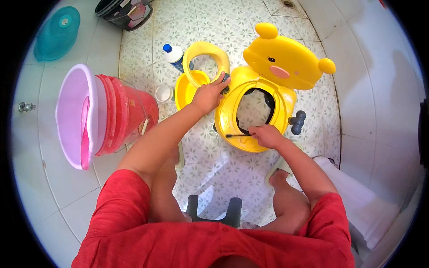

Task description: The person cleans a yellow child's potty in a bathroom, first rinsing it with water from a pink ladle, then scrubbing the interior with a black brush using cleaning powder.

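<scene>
A yellow child's potty (225, 117) stands on the tiled floor in front of me, its lid (286, 62) with an animal face and round ears tipped up at the back. Through its oval opening with a dark inner edge the floor pattern shows. My left hand (209, 96) has its fingers round the dark grey handle (226, 83) on the potty's left side. Low over the front rim, my right hand (267, 136) is closed on a thin dark brush (237, 135), its small head pointing left. A matching grey handle (296, 123) sticks out on the right side.
Left of the potty, a yellow ring seat (195, 54) leans over a yellow bowl (180, 91), near a blue-capped bottle (175, 56) and a small white cup (164, 92). A red bucket (134, 107) with a purple basin (65, 116) stands farther left. Between my legs is a dark stool (232, 214).
</scene>
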`<state>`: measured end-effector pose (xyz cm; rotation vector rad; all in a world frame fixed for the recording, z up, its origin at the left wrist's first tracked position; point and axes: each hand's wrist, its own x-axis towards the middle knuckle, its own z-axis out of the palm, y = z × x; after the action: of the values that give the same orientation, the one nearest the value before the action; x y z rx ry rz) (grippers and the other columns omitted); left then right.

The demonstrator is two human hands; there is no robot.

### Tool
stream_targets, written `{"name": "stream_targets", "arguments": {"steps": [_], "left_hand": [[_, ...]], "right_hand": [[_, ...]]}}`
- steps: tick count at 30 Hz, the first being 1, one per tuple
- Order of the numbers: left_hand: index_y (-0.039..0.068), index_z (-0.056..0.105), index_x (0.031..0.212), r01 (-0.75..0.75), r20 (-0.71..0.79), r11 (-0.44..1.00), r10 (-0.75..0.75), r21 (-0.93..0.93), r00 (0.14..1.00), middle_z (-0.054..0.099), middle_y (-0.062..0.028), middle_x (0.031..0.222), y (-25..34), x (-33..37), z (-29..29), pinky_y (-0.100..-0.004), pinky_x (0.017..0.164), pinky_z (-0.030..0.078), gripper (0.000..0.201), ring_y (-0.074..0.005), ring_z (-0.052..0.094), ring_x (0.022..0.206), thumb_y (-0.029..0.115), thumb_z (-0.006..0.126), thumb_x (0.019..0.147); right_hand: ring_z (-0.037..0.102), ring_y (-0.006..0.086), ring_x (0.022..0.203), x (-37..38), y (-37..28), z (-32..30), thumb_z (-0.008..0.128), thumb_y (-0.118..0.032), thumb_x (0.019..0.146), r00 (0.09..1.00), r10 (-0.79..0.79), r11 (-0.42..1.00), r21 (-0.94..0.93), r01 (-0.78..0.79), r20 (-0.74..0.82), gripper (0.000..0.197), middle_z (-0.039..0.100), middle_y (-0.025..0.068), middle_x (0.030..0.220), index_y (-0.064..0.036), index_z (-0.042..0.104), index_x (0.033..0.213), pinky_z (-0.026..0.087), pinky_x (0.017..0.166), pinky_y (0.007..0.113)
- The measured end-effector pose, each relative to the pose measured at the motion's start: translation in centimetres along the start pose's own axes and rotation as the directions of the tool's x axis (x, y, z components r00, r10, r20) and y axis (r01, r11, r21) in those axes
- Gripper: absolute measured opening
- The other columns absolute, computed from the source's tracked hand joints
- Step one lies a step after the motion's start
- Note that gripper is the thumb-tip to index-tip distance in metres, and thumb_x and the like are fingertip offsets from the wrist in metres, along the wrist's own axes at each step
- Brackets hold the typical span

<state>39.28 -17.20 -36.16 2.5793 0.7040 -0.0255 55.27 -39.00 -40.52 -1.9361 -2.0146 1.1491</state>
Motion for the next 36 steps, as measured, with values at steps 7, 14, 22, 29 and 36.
{"name": "stream_targets", "arguments": {"steps": [7,14,22,29,36], "left_hand": [[0.02,0.041,0.136,0.009,0.004,0.999,-0.009,0.049,1.0,0.029,-0.0033,0.148,0.4,0.3,0.2,-0.0416,0.079,0.052,0.063,-0.0298,0.063,0.091,0.009,0.062,0.078],[0.019,0.043,0.135,0.056,0.003,0.997,-0.056,0.051,0.998,0.036,-0.0061,0.144,0.3,-0.3,0.0,-0.0425,0.077,0.052,0.062,-0.0325,0.063,0.09,0.011,0.062,0.077],[0.019,0.044,0.134,0.01,-0.057,0.998,-0.007,0.06,0.998,0.036,-0.0054,0.144,-0.6,-1.2,0.9,-0.0416,0.077,0.052,0.057,-0.0323,0.063,0.088,0.01,0.059,0.08],[0.019,0.043,0.135,0.055,-0.024,0.997,-0.054,0.049,0.998,0.031,-0.0048,0.147,0.2,-0.9,0.9,-0.0419,0.08,0.052,0.057,-0.0325,0.062,0.093,0.008,0.058,0.081],[0.02,0.044,0.135,0.066,-0.007,0.998,-0.066,0.014,0.998,0.033,-0.0033,0.146,-0.6,-1.3,0.6,-0.0416,0.082,0.051,0.057,-0.0314,0.062,0.094,0.007,0.057,0.08]], "right_hand": [[0.061,0.0369,0.076,4.2,0.5,-1.1,0.054,-0.014,0.082,0.946,0.094,0.994,-0.024,-0.107,-0.311,0.013,0.063,0.0156,0.078,-0.0104,0.054,0.095,0.046,0.065,0.049],[0.061,0.0354,0.081,2.6,-1.0,-0.2,0.058,-0.013,0.08,0.983,0.077,0.991,0.12,-0.058,-0.167,0.011,0.064,0.0139,0.082,-0.0106,0.057,0.09,0.047,0.068,0.046],[0.061,0.0358,0.079,0.5,-1.3,0.4,0.059,-0.009,0.079,0.997,0.055,0.997,0.053,-0.052,-0.06,0.014,0.064,0.014,0.082,-0.0095,0.056,0.092,0.047,0.068,0.045],[0.06,0.0391,0.079,3.5,-0.8,0.4,0.057,-0.011,0.081,0.892,0.23,0.946,0.306,-0.111,-0.388,0.011,0.062,0.018,0.08,-0.0083,0.054,0.091,0.045,0.067,0.048],[0.06,0.0378,0.08,-1.1,-1.5,-0.3,0.057,-0.011,0.08,1.0,-0.005,1.0,-0.012,0.005,-0.002,0.013,0.062,0.0169,0.079,-0.008,0.055,0.093,0.045,0.067,0.047]]}}
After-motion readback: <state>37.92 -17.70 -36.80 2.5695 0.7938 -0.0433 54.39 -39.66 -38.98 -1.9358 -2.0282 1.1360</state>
